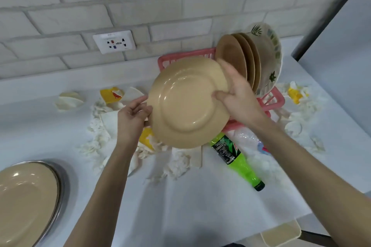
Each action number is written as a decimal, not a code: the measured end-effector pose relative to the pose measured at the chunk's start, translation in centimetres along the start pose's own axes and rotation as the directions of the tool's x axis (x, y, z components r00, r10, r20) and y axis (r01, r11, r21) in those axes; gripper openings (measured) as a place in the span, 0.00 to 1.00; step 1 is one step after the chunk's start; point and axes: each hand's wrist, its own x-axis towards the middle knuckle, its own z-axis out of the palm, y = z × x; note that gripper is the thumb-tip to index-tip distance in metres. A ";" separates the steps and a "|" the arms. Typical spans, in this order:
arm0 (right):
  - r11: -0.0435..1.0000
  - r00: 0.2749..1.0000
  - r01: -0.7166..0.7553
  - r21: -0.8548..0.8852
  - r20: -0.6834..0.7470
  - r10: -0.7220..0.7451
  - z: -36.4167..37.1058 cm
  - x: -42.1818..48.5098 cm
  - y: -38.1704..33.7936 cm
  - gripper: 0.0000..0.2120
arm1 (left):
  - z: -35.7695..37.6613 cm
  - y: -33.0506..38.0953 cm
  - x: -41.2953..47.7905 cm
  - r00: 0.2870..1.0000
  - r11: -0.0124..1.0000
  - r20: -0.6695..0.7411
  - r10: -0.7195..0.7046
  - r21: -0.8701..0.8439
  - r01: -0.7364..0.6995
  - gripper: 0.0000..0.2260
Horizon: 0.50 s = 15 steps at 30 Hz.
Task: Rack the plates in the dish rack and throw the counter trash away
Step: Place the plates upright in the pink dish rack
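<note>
- Head view: the right hand (239, 96) grips a tan plate (188, 104) by its right edge, thumb pressed on the plate's underside and the fingers wrapped round the rim behind it.
- The plate is held in the air with its underside toward the camera, tilted, in front of the pink dish rack (186, 54) and above the litter on the counter (200, 206).
- The left hand (132, 118) is at the plate's left rim with its fingers loosely curled; the fingertips meet the edge or lie just beside it, and I cannot tell whether they actually hold it.
- Three racked tan plates (230, 54) stand on edge at the rack's right end, close together, with a leaf-patterned plate (269, 50) behind them.
- A green bottle (236, 158) lies on its side on the counter, cap toward the near edge, its upper end under the held plate.
- Crumpled white tissue (176, 164) is scattered around and beneath the plate, with a yellow wrapper (111, 94) on the left and another yellow scrap (294, 94) right of the rack.
- A clear plastic bag (247, 136) lies between the bottle and the rack.
- At the lower left, a second tan plate (22, 202) rests in a metal-rimmed tray (60, 186).
- A wall socket (114, 41) sits in the white brick wall behind the counter.
</note>
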 end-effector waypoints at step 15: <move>0.574 0.979 0.156 -0.804 0.050 -0.197 -8.5 9.8 -1.8 0.37 | 10.0 -3.5 -3.2 0.861 0.700 0.471 0.190 0.551 -0.455 0.12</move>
